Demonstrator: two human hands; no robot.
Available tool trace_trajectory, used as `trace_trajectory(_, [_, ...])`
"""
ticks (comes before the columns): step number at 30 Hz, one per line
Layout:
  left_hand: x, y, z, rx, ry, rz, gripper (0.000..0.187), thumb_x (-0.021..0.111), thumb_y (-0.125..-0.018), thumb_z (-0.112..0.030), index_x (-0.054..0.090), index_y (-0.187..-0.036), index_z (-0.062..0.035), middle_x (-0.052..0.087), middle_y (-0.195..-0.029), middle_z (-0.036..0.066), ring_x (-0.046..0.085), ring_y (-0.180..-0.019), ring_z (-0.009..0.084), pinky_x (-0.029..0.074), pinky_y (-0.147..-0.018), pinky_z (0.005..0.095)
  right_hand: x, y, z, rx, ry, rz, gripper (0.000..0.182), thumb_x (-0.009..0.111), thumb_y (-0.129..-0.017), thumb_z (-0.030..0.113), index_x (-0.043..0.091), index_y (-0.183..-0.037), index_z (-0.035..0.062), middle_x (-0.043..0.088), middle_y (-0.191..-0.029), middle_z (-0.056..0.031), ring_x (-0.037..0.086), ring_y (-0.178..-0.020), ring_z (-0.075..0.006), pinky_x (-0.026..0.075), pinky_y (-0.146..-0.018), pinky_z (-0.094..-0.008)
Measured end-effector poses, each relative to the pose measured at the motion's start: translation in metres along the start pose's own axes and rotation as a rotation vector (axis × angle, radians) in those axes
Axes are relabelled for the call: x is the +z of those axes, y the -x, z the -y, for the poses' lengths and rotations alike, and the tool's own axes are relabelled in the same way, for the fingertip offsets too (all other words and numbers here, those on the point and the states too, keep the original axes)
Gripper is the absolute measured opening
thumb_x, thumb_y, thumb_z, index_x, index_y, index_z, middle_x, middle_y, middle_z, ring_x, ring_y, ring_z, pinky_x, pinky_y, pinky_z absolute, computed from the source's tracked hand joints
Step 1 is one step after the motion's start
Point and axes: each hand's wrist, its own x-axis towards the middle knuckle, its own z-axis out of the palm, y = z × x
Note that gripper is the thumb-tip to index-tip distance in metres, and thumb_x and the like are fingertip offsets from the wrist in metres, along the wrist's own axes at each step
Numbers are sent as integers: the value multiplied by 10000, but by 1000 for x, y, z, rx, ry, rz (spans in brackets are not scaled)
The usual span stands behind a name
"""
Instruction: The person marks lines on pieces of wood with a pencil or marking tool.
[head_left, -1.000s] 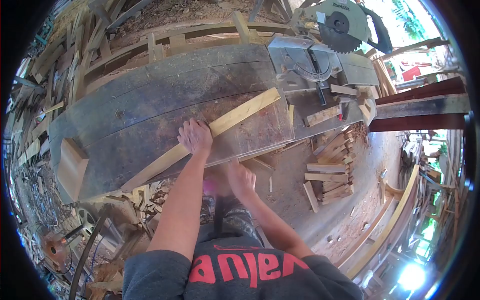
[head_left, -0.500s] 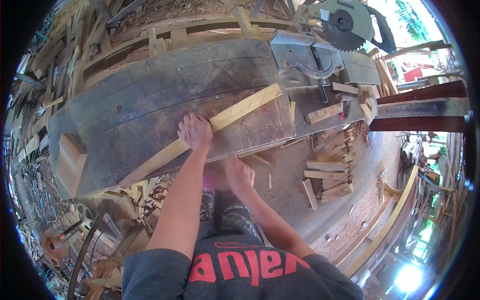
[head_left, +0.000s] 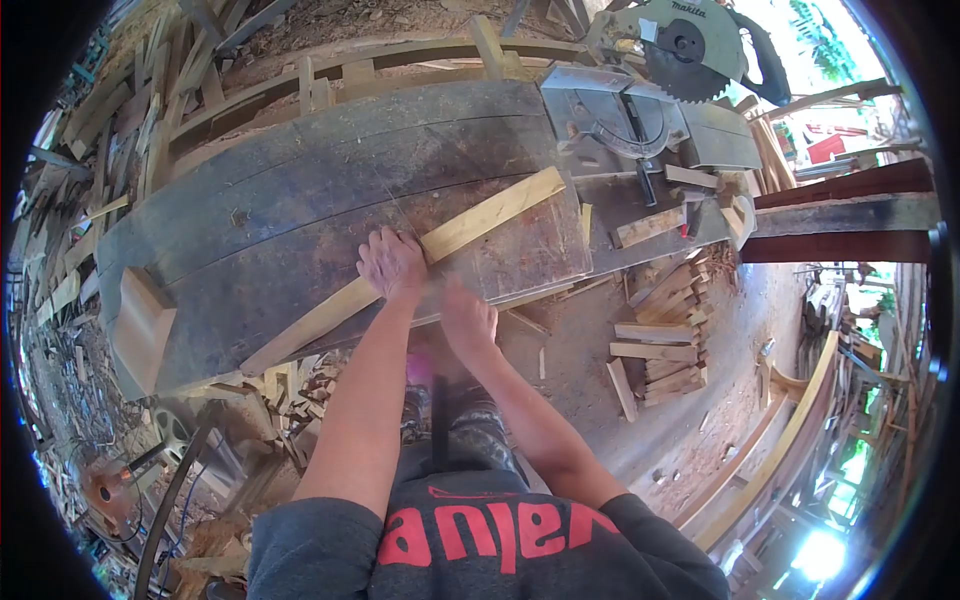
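Observation:
A long, pale wooden strip point(head_left: 495, 213) lies diagonally across the dark workbench point(head_left: 300, 205). My left hand point(head_left: 391, 264) is wrapped over the middle of the strip, fingers on its far side, pressing it against the bench top. Just right of that wrist, at the bench's near edge, my right hand point(head_left: 469, 316) is closed, its fingertips pointing at the strip but apart from it. The fingertips are blurred, and whatever they may hold cannot be made out.
A miter saw point(head_left: 690, 50) stands at the bench's far right, its blade raised. A wooden block point(head_left: 143, 325) sits at the left end. Short offcuts point(head_left: 670, 360) are stacked on the floor to the right. Scrap wood point(head_left: 300, 395) lies below the bench.
My right hand has moved up and slightly left, closer to the strip and my left hand. The left hand and the strip stay almost where they were.

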Motion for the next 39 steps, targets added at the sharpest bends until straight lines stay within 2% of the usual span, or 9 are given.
trace_trajectory(8, [-2, 0, -1, 11, -29, -3, 257, 509, -895, -295, 659, -946, -92, 623, -1012, 78, 558, -990, 283, 426, -833, 430, -7, 48, -13, 77, -29, -10, 150, 472, -932, 171, 464, -1057, 89, 677, -752, -164, 678, -690, -366, 539, -606, -485])
trace_trajectory(14, [2, -1, 1, 17, -44, -23, 253, 507, -898, -294, 654, -958, -96, 623, -1011, 74, 558, -991, 280, 427, -833, 425, -10, -13, 14, 0, -27, -3, 203, 461, -944, 215, 487, -1105, 95, 681, -770, -172, 681, -743, -382, 527, -662, -522])
trace_trajectory(20, [0, -1, 0, 20, -36, -6, 261, 504, -902, -296, 651, -958, -88, 620, -1014, 75, 558, -995, 284, 429, -833, 430, -14, 39, -10, 87, -3, 32, 110, 453, -938, 171, 476, -1005, 87, 680, -759, -167, 683, -721, -379, 543, -620, -483])
trace_trajectory(23, [1, -1, 1, 15, -15, 3, 256, 505, -904, -294, 650, -956, -90, 619, -1019, 72, 559, -994, 281, 430, -830, 431, -4, -1, 5, 1, -30, -17, 186, 442, -945, 215, 486, -1065, 80, 686, -783, -176, 680, -753, -396, 527, -669, -534])
trace_trajectory(27, [-1, -2, 2, 34, -15, -17, 245, 511, -901, -287, 650, -954, -93, 618, -1019, 72, 560, -988, 279, 432, -824, 430, -11, -2, 7, -30, 19, -55, 212, 451, -939, 208, 494, -1104, 82, 685, -770, -164, 684, -756, -381, 532, -659, -521])
trace_trajectory(29, [-1, -2, 0, 3, -9, 11, 285, 471, -913, -295, 652, -976, -83, 620, -1032, 92, 557, -998, 307, 426, -843, 453, -25, 30, -4, 120, -34, 127, 198, 452, -928, 175, 500, -1107, 105, 686, -877, -188, 670, -813, -400, 506, -707, -549])
trace_trajectory(33, [-2, 2, 0, 14, -8, 18, 288, 469, -915, -297, 652, -982, -85, 619, -1041, 90, 555, -1008, 305, 426, -849, 452, -10, 36, -9, 171, -76, 134, 189, 450, -926, 171, 497, -1098, 108, 683, -851, -189, 670, -795, -400, 503, -690, -554])
trace_trajectory(35, [-1, 0, 0, 30, -18, -7, 239, 513, -900, -278, 653, -963, -95, 618, -1020, 71, 559, -993, 278, 431, -829, 428, 6, 0, 0, -45, -98, -33, 228, 446, -949, 226, 490, -1135, 103, 684, -831, -190, 670, -794, -401, 499, -689, -563])
trace_trajectory(39, [-2, -2, 1, 32, -26, -34, 239, 511, -901, -277, 651, -961, -93, 619, -1022, 69, 559, -990, 277, 431, -835, 427, -12, -8, 13, -60, -7, -62, 195, 454, -931, 180, 493, -1085, 67, 680, -786, -185, 678, -725, -378, 522, -650, -531])
